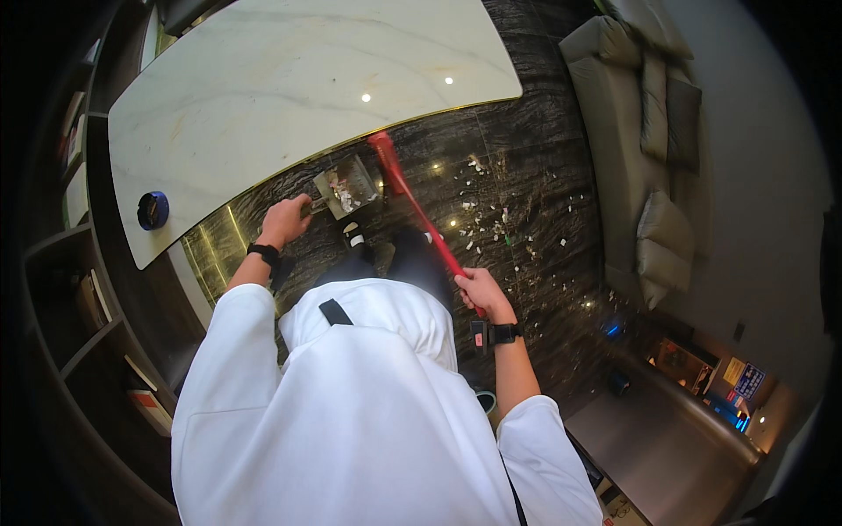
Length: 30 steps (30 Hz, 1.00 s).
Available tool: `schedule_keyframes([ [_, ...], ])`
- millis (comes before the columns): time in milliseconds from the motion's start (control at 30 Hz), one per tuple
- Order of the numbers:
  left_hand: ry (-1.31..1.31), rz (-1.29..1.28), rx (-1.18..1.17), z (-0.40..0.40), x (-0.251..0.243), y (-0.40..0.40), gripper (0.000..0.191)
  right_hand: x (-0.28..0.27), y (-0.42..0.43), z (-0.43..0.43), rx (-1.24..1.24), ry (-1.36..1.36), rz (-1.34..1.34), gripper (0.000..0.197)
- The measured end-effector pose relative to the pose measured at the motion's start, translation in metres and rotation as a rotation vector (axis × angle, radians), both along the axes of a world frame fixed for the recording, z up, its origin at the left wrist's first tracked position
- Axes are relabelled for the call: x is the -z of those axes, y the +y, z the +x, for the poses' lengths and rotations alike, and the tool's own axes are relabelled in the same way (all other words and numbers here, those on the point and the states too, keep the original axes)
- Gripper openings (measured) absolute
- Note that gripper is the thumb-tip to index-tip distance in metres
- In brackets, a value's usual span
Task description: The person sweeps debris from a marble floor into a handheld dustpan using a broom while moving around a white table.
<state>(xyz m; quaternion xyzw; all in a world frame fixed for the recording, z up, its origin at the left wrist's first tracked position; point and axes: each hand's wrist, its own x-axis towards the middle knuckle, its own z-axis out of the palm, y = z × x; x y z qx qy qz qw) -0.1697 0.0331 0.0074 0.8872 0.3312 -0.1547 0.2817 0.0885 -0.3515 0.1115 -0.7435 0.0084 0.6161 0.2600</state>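
My right hand [480, 289] grips the handle of a red broom [421, 214]. Its bristle head reaches the floor beside the edge of the white table, just right of a metal dustpan [360, 185]. My left hand [286, 220] is closed around the dustpan's handle. Scraps of white and pinkish litter [341, 191] lie in the pan. More litter [483, 223], mostly white bits with brown crumbs and a small green piece, is scattered over the dark tiled floor [552, 131] to the right.
A white marble-patterned table [276, 85] with a gold rim spans the front, bearing a blue ashtray [155, 210]. Dark shelves [72, 296] with books stand at left. A grey sofa [612, 164] with cushions [666, 243] lines the right. Part of a bin [487, 400] shows beside my right arm.
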Motion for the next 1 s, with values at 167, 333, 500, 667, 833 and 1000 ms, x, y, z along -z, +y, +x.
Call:
schedule_keyframes([
  [167,-0.011,0.015,-0.113,-0.046,-0.003,-0.010,0.034,0.034,0.016,0.017,0.060,-0.103,0.008,0.014],
  [333,-0.093,0.059,-0.145,-0.089,0.002,-0.015,0.032,0.052,0.035,0.031,0.157,-0.065,-0.010,0.016],
  [500,-0.186,0.067,-0.159,-0.114,0.000,-0.014,0.031,0.061,0.036,0.020,-0.064,-0.223,-0.036,0.019],
  [667,-0.135,0.125,-0.186,-0.133,0.003,-0.017,0.036,0.068,0.021,-0.015,-0.121,-0.184,-0.094,0.019],
  [833,-0.159,0.175,-0.186,-0.159,0.014,-0.015,0.036,0.071,0.012,-0.038,0.105,0.022,-0.082,0.014],
  [1000,0.041,0.092,-0.257,-0.150,-0.009,-0.014,0.034,0.051,0.004,-0.029,0.272,0.169,-0.046,0.027],
])
